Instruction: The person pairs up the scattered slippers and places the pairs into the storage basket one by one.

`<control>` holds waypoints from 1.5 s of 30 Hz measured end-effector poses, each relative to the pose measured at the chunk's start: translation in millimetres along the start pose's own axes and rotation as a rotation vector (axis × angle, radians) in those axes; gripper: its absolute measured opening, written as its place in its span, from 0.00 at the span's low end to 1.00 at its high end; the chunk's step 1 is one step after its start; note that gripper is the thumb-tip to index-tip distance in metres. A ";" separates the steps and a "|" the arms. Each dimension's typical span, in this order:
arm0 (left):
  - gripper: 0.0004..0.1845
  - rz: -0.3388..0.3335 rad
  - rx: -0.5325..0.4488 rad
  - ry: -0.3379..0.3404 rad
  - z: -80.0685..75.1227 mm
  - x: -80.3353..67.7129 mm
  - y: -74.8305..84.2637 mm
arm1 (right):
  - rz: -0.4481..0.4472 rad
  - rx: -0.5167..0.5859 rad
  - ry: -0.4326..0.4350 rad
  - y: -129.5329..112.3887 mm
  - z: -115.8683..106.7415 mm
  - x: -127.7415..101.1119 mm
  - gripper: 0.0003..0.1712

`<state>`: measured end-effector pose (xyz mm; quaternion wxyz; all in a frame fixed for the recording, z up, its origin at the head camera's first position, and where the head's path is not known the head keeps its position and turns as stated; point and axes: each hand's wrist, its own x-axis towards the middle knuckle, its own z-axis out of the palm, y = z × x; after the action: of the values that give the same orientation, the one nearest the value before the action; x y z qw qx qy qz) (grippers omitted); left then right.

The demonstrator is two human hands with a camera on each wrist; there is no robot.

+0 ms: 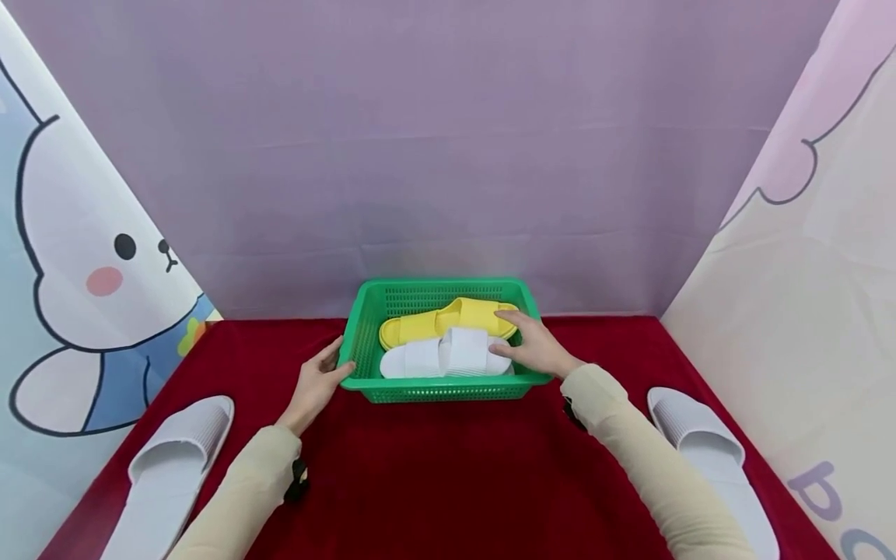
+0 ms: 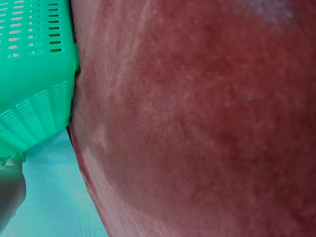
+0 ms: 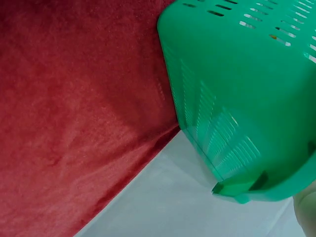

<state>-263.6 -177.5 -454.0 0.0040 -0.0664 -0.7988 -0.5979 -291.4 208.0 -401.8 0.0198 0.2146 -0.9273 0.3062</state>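
A green plastic basket [image 1: 364,311] stands on the red cloth at the far middle, and shows up close in the wrist views [image 2: 34,74] [image 3: 247,98]. Inside it lie a yellow slipper [image 1: 448,317] at the back and a white slipper [image 1: 434,356] in front. My left hand [image 1: 318,381] rests against the basket's left front corner, thumb on the rim, fingers fairly straight. My right hand [image 1: 535,342] reaches over the right rim. Its spread fingers touch the yellow slipper's end and its thumb lies on the white slipper.
Two pale grey slippers lie on the red cloth [image 1: 448,482], one at the near left [image 1: 171,467], one at the near right [image 1: 707,459]. Cartoon-printed panels close in both sides and a purple backdrop [image 1: 448,155] stands behind the basket.
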 end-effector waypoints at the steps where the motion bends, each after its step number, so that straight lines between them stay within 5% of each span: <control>1: 0.37 0.002 0.002 -0.003 -0.2 -0.2 -0.7 | 0.003 -0.001 0.001 -0.1 0.8 -0.4 0.42; 22: 0.37 -0.001 0.079 -0.017 -3.5 -0.4 6.6 | 0.034 0.041 -0.013 0.1 2.0 -16.7 0.39; 29: 0.34 0.017 0.163 -0.037 -15.7 -5.9 22.9 | 0.033 0.067 0.017 -2.1 -10.1 -27.7 0.38; 36: 0.28 0.158 0.344 -0.038 -32.0 -22.8 43.8 | 0.009 0.073 0.040 -1.9 -18.9 -44.5 0.37; 45: 0.21 0.466 0.811 -0.042 -59.8 -65.6 57.4 | -0.081 -0.040 0.079 6.3 -30.7 -85.6 0.33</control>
<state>-196.6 -225.5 -387.8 0.1476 -0.2493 -0.9316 -0.2193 -219.3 263.3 -394.8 0.0730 0.2391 -0.9222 0.2950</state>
